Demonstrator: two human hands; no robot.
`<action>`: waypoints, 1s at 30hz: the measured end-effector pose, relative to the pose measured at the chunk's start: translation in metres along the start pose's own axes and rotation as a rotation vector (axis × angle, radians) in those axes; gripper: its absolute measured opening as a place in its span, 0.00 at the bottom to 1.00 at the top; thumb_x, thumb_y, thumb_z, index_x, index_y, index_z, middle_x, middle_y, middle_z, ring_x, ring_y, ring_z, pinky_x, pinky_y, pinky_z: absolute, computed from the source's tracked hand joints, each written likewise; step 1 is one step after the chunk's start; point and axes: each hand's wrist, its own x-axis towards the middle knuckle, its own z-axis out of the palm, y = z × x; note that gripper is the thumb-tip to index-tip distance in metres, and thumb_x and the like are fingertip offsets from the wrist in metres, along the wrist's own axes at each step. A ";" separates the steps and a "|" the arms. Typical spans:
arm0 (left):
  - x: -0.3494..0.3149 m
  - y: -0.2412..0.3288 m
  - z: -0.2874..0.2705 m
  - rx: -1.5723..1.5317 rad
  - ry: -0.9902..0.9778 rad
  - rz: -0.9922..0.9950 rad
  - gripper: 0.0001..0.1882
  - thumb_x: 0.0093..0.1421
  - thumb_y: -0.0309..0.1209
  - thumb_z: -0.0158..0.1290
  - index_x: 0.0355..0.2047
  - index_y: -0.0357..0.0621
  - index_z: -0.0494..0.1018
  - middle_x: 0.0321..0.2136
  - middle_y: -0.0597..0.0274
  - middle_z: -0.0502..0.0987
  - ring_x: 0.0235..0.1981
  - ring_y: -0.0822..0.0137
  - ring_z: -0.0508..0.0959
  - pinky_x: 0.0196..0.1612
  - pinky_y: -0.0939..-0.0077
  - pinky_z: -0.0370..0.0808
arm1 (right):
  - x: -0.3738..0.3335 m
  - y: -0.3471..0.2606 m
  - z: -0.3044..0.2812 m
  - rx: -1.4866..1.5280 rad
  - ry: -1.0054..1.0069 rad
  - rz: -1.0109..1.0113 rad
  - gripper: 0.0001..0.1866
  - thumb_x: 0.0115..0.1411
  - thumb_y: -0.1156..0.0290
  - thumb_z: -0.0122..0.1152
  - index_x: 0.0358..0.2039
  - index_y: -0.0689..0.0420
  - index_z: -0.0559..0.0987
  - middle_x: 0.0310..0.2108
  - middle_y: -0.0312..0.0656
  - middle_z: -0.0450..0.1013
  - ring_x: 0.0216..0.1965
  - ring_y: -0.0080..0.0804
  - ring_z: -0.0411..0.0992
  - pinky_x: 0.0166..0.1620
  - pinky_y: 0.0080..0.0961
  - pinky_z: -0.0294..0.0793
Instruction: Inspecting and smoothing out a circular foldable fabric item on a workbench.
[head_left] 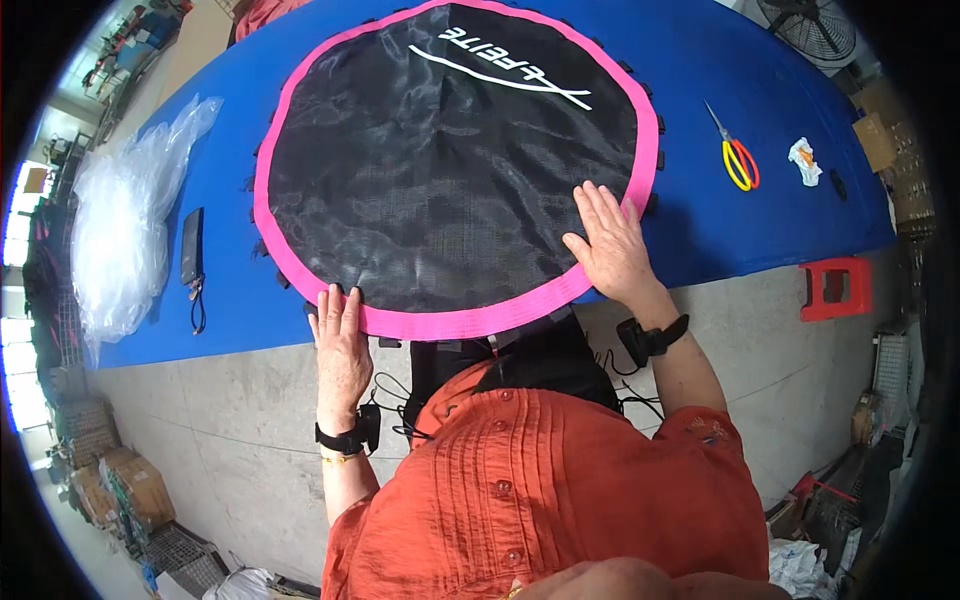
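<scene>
A round black mesh trampoline mat (440,200) with a bright pink border lies spread on the blue table, its near edge reaching the table's front edge. Small dark tabs stick out around its rim, and white lettering marks its far right part. My left hand (340,340) rests on the pink border at the near left, fingers stretched out and fingertips reaching the mesh. Flat on the near right part of the mat lies my right hand (610,245), fingers extended across the border and mesh. Neither hand grips anything.
On the blue table (690,240), scissors (735,155) with red and yellow handles and a crumpled wrapper (804,162) lie right of the mat. Clear plastic bags (125,220) and a dark pouch (192,250) lie left. A red stool (835,290) stands beyond the table's right front edge.
</scene>
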 end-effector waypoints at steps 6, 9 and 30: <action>-0.009 0.023 -0.011 0.003 -0.033 0.014 0.37 0.53 0.15 0.45 0.67 0.40 0.64 0.70 0.44 0.61 0.74 0.47 0.56 0.75 0.40 0.45 | 0.003 -0.005 0.001 0.025 -0.033 0.005 0.37 0.69 0.53 0.57 0.71 0.58 0.62 0.72 0.49 0.59 0.73 0.48 0.56 0.72 0.56 0.51; 0.002 0.047 -0.016 -0.235 0.016 0.188 0.33 0.52 0.14 0.47 0.62 0.39 0.69 0.65 0.45 0.67 0.70 0.44 0.63 0.73 0.43 0.52 | 0.003 -0.005 0.002 -0.011 0.038 -0.002 0.36 0.66 0.52 0.60 0.69 0.58 0.66 0.70 0.48 0.63 0.71 0.45 0.59 0.72 0.53 0.52; 0.047 -0.005 -0.001 0.175 -0.012 -0.046 0.37 0.72 0.52 0.46 0.74 0.46 0.55 0.74 0.51 0.55 0.75 0.50 0.53 0.74 0.43 0.48 | 0.005 -0.005 -0.003 0.017 -0.068 0.015 0.35 0.69 0.56 0.55 0.72 0.58 0.61 0.72 0.50 0.59 0.74 0.49 0.54 0.73 0.56 0.47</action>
